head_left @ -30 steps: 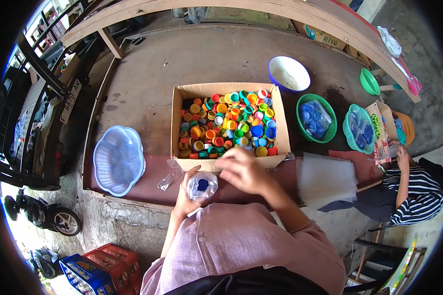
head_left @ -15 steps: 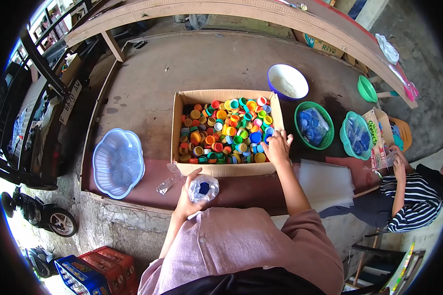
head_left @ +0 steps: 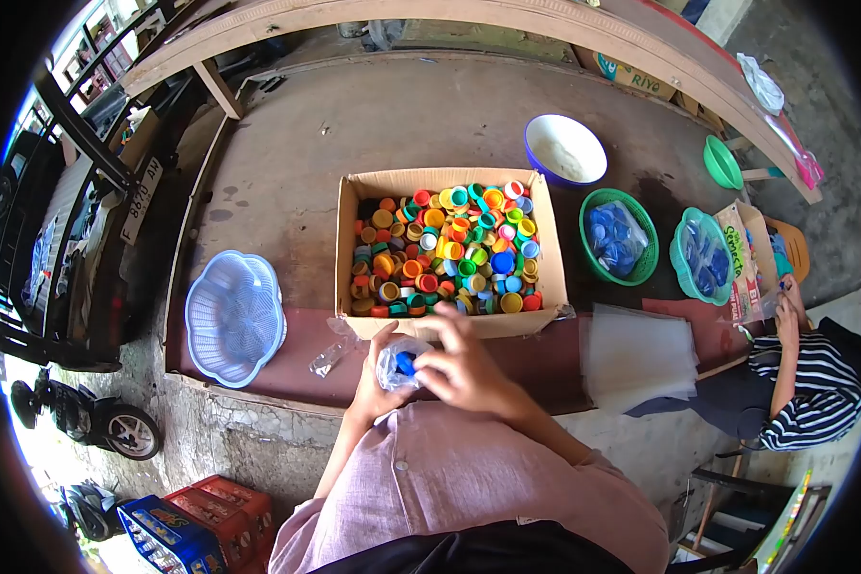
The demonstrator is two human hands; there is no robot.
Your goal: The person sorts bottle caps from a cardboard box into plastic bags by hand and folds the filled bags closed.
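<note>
My left hand (head_left: 369, 385) is wrapped round a small clear plastic bag (head_left: 386, 373), its mouth turned up, just in front of the box. At that mouth, the fingertips of my right hand (head_left: 469, 371) pinch a blue bottle cap (head_left: 406, 364); some of this hand is blurred by motion. Right beyond both hands stands an open cardboard box (head_left: 440, 328) full of loose bottle caps (head_left: 437, 251) in many colours. What lies deeper in the bag is hidden by my fingers.
A pale blue basket (head_left: 199, 320) stands at left. At right are a white-and-purple bowl (head_left: 564, 148), a green basket (head_left: 649, 263) and a turquoise basket (head_left: 681, 263) holding bagged blue caps, and stacked plastic bags (head_left: 636, 359). A co-worker (head_left: 804, 387) sits at far right.
My right hand has come from the box's right front corner back to the bag, bringing a blue bottle cap. My left hand still holds the bag in nearly the same place.
</note>
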